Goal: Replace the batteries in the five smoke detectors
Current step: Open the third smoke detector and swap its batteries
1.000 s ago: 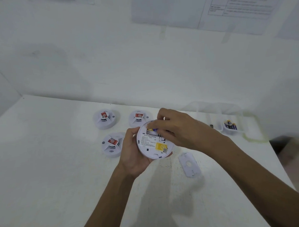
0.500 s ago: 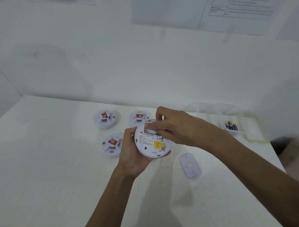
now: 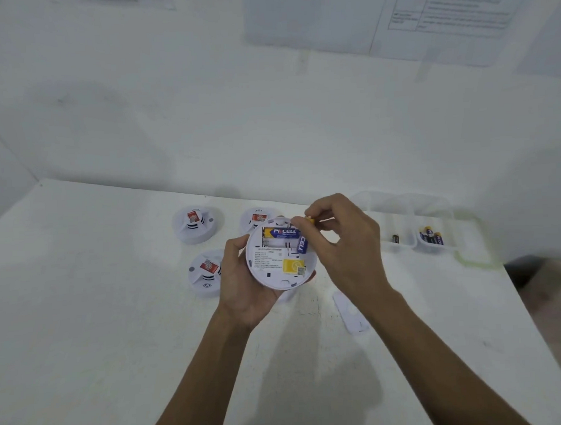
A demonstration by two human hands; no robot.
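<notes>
1. The round white plastic smoke detector [image 3: 279, 260] is cupped underside-up in the left grip [image 3: 243, 284], with fingers curled round its rim, so the open battery bay is kept steady and facing up.
2. One blue-and-gold AA battery [image 3: 281, 232] is laid flat at the bay's far side. A second blue-and-gold cell [image 3: 302, 242] is pinched by its gold end in the right grip [image 3: 341, 241], tilted, with its lower end down in the bay.
3. Three other white round detectors [image 3: 194, 229] are parked on the white desk [image 3: 99, 284] left of the held one, out of the way.
4. The flat white cover [image 3: 351, 312] is kept just right, and the clear plastic battery tray [image 3: 429, 236] further right, with open room between for reaching.
</notes>
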